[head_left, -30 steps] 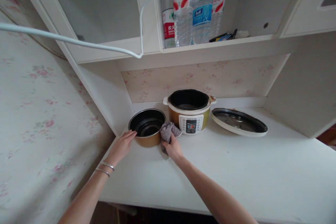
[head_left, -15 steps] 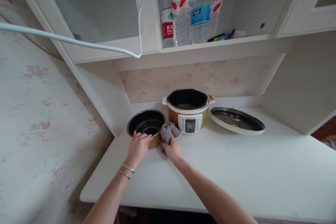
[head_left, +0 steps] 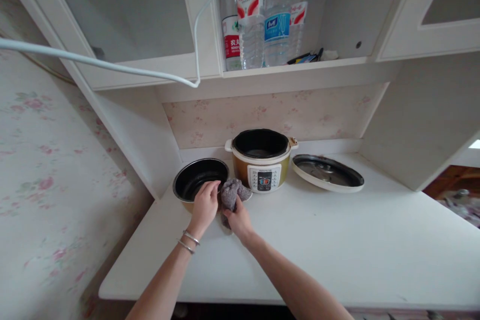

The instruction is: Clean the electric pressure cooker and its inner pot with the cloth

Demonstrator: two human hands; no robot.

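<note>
Holds the bunched grey cloth (head_left: 229, 194) in the right grip (head_left: 239, 220), low over the white surface (head_left: 318, 250) and just right of the pot (head_left: 191, 180). Bends the left grip (head_left: 205, 204) at the pot's near right rim, close beside the cloth; cannot tell whether pinching or touching anything there. Has the cooker (head_left: 243, 171) behind the cloth, uncovered, and the lid (head_left: 328, 173) to its right on the same surface, inside showing.

On the far shelf (head_left: 337, 63) I see clear bottles (head_left: 251, 35) standing together, small items (head_left: 308, 58) right of them; at left, a white cable (head_left: 131, 70) and flowered wallpaper (head_left: 45, 185).
</note>
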